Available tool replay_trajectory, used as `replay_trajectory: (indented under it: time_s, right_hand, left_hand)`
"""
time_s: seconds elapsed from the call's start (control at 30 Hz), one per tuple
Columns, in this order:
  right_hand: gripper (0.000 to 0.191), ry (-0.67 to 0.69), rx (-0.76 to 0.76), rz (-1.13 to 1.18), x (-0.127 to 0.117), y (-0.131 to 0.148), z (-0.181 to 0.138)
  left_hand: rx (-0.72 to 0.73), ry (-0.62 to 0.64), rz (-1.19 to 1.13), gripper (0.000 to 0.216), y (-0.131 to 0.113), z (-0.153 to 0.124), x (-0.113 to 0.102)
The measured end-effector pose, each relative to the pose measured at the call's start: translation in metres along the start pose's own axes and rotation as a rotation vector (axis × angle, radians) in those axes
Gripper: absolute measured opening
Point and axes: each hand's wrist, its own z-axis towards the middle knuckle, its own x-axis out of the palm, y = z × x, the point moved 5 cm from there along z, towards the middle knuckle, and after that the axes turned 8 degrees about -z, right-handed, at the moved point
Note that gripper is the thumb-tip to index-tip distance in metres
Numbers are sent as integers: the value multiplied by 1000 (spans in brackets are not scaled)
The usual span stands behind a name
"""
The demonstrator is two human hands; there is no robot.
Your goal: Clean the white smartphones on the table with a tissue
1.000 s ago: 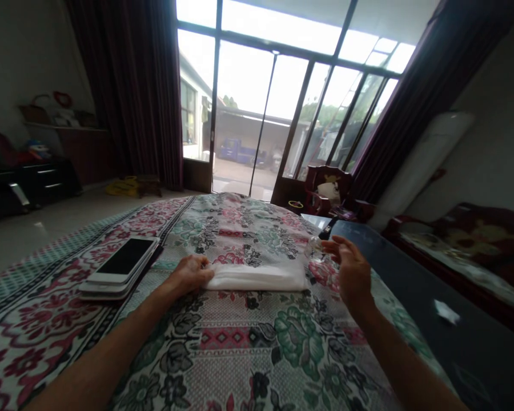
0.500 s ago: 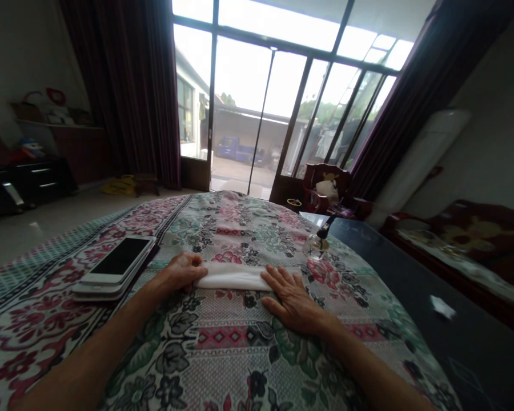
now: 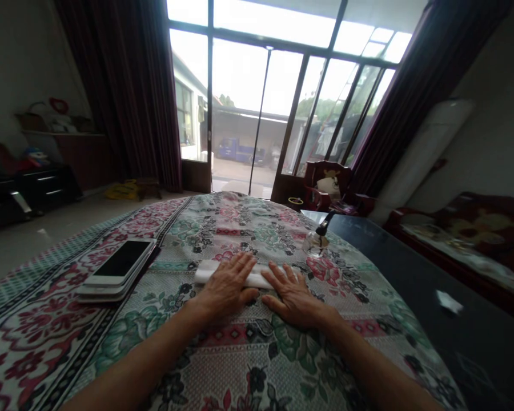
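A white strip of folded cloth or tissue (image 3: 204, 273) lies crosswise on the patterned tablecloth (image 3: 257, 337); which material it is I cannot tell. My left hand (image 3: 229, 285) rests flat over its middle, fingers stretched forward. Close beside it, my right hand (image 3: 289, 294) lies palm down on the strip's right part, its fingers spread. Both hands cover much of the strip, so only its left end and a short piece between the hands show plainly.
Stacked phones (image 3: 117, 268) lie to the left on the tablecloth. A clear glass jar or bottle with a black top (image 3: 316, 242) stands beyond my right hand. To the right is a dark table (image 3: 402, 268) with a crumpled white scrap (image 3: 449, 301) on it.
My left hand has let go of the strip's left end and moved right, now flat on its middle. My right hand has stayed in place.
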Motion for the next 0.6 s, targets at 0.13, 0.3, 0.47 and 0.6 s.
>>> replay_trajectory:
  time_s: [0.13,0.3,0.47,0.6]
  right_hand:
    - [69,47,-4,11,-1,1,0]
    - [68,48,-5,38,-1,0,0]
    - [70,66,-17,25,-1,-3,-1]
    - [46,-73,-29,-10,-20,0,12]
  left_hand:
    - [-21,232,-39,67,-3,-6,27]
    - [-126,261,-64,72,15,-19,12]
    - [-256,267,-89,67,46,-34,-9]
    - [-200,156,-84,51,55,-31,-21]
